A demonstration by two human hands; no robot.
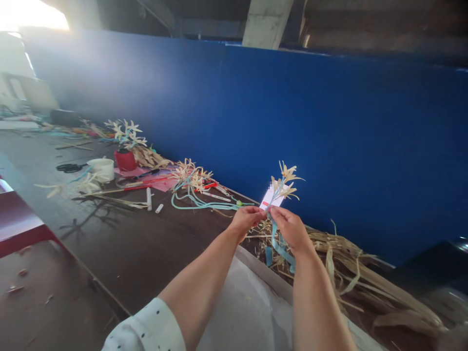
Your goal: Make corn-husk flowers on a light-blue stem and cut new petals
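Observation:
Both my hands are raised over the dark table (139, 248), close together. My left hand (245, 219) is closed in a pinch at the base of a white card (271, 196) with red marks. My right hand (290, 228) is closed round the light-blue stem of a straw flower sprig (287, 181), whose pale petals stand above the card. Light-blue ribbon (280, 248) hangs down below my right hand. The two hands touch at the fingertips.
Dried straw leaves (351, 273) lie piled along the blue wall (329, 136) at right. Further left lie finished straw flowers with blue stems (192, 183), a red pot (125, 159), a white cup (102, 168), scissors (69, 167), and a red chair (18, 219).

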